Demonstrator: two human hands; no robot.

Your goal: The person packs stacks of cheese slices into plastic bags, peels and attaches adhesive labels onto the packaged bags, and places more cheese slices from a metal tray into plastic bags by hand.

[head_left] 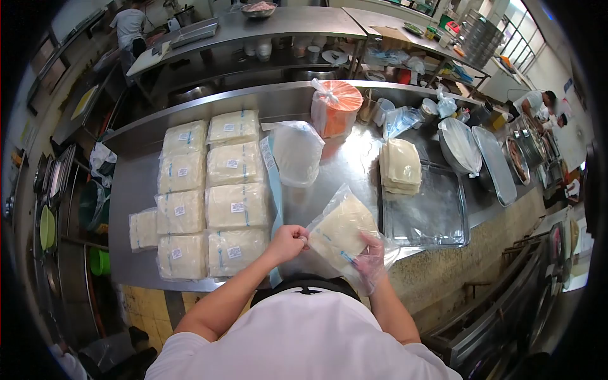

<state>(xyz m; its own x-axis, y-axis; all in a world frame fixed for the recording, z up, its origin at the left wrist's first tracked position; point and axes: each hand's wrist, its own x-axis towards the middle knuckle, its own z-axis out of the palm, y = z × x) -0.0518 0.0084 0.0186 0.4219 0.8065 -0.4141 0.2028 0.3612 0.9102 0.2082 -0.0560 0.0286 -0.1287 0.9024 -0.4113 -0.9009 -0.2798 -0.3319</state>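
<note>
No wording, brand or number can be read for certain. Eight of the packets [237, 215] on the counter [342, 168] each carry a small, pale square label [237, 207] with dark or bluish printing, too small to make out. Blue printed marks run across the clear wrapping beside several labels, equally unreadable. The held bag [342, 228] also shows short blue marks, likewise too small to read.

The wrappers [401, 164] are cream, and the packs [235, 161] of them bear blue print. The bucket [336, 109] is orange. The bench [342, 171] is silver-grey, the floor [147, 310] yellowish.
</note>
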